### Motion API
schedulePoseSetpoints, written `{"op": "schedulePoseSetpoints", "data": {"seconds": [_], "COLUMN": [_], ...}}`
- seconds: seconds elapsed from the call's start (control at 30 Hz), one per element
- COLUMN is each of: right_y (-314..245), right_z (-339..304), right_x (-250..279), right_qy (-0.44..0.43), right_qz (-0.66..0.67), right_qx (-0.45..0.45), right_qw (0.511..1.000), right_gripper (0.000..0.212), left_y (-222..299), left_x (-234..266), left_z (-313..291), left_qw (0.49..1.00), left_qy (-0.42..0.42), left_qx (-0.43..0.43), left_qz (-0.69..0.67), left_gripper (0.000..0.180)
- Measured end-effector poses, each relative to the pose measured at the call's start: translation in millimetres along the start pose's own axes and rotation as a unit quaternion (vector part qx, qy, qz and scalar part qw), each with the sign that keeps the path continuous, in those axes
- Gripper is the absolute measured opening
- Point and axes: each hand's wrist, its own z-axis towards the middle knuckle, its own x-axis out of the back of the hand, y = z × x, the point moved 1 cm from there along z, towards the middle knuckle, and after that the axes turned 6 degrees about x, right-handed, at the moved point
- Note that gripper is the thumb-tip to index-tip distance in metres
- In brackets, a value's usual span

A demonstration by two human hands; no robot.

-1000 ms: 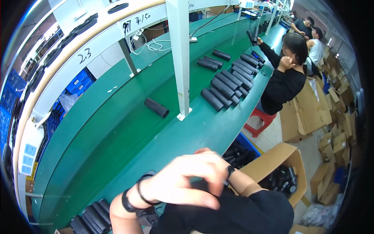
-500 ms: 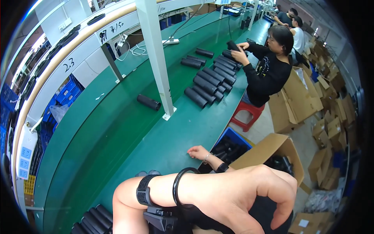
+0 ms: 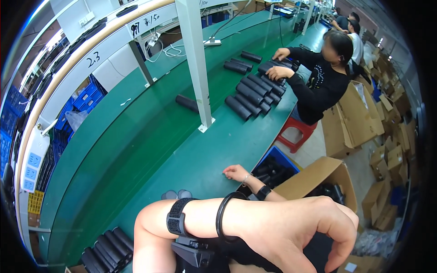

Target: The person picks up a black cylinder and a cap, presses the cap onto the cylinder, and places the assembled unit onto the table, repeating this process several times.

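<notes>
My left arm crosses close in front of the view, wearing a black strap and a black ring-shaped band. My left hand (image 3: 305, 232) is bent downward with curled fingers, a gap between thumb and forefinger, and nothing visible in it. Beyond it, my right hand (image 3: 236, 173) rests at the green table's near edge, fingers loosely closed, nothing visible in them. A bracelet and black strap circle that wrist. Grey round ends of cylinders (image 3: 176, 194) show behind my left forearm. Several black cylinders (image 3: 109, 248) lie side by side at lower left.
A seated co-worker (image 3: 318, 82) handles a pile of black cylinders (image 3: 252, 93) farther along the table. A white post (image 3: 193, 59) stands on the green table (image 3: 200, 161). Right of my right hand are a blue crate (image 3: 291, 159) and an open carton (image 3: 314, 177) holding black parts.
The view has shifted slightly, so the table things sit farther right. The co-worker has lowered the raised black cylinder to the pile. My hands keep nearly the same pose.
</notes>
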Motion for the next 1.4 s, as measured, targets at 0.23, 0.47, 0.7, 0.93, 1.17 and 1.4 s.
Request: {"op": "schedulePoseSetpoints", "data": {"seconds": [0.23,0.47,0.7,0.93,1.17,1.4], "right_y": [5.6,-6.0,-5.9,2.5,-52.0,-272.1], "right_z": [-2.9,-3.0,3.8,2.5,5.4,-167.2], "right_x": [0.0,-8.1,-12.9,-10.4,-9.0,55.6], "right_qy": [0.004,-0.005,-0.013,-0.015,-0.071,0.035], "right_qz": [0.009,0.001,0.001,-0.019,0.087,0.311], "right_qx": [0.0,-0.012,0.005,-0.013,0.015,0.519], "right_qw": [1.0,1.0,1.0,1.0,0.994,0.795], "right_gripper": [0.021,0.021,0.018,0.02,0.014,0.012], "left_y": [2.0,8.8,-1.9,5.8,-37.8,-72.7], "left_x": [-2.5,-5.5,-5.4,0.6,-51.6,-86.5], "left_z": [-1.7,-6.5,-52.8,-209.9,-333.3,-384.0], "left_qw": [1.0,0.998,0.989,0.843,0.659,0.561], "left_qy": [0.018,0.021,0.09,0.49,0.743,0.823], "left_qx": [0.001,-0.042,0.0,0.057,-0.003,-0.078], "left_qz": [-0.008,-0.041,0.117,0.214,0.121,0.042], "left_gripper": [0.04,0.035,0.019,0.025,0.024,0.021]}}
